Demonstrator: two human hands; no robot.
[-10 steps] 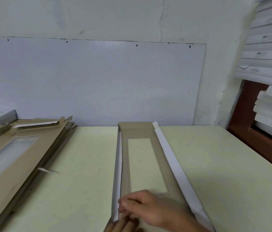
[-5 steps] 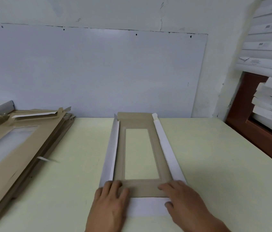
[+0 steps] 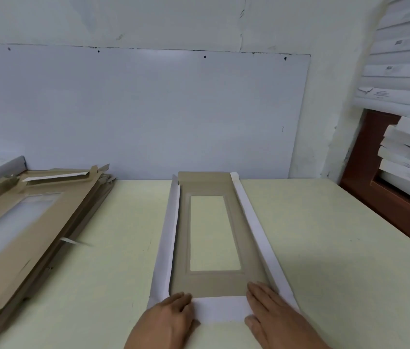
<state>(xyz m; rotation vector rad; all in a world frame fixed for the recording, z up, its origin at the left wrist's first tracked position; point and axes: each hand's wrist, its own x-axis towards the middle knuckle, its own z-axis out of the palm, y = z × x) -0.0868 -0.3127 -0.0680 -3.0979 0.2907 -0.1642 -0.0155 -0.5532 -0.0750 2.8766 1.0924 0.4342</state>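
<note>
Atop the cardboard (image 3: pixel 209 285), left hand (image 3: pixel 171 316) and right hand (image 3: pixel 274 316) lie flat; labels (image 3: pixel 381 93) seem illegible.

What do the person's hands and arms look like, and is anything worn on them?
Both are bare. The left hand and the right hand wear no gloves, and no ring, watch or bracelet shows on either. No sleeve comes into view before the picture's bottom edge cuts them off.

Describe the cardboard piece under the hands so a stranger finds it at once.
On the pale yellow table, dead centre, lies one brown cardboard frame. Unlike the stack at left, it lies alone and flat, white flaps spread along both long sides.
</note>
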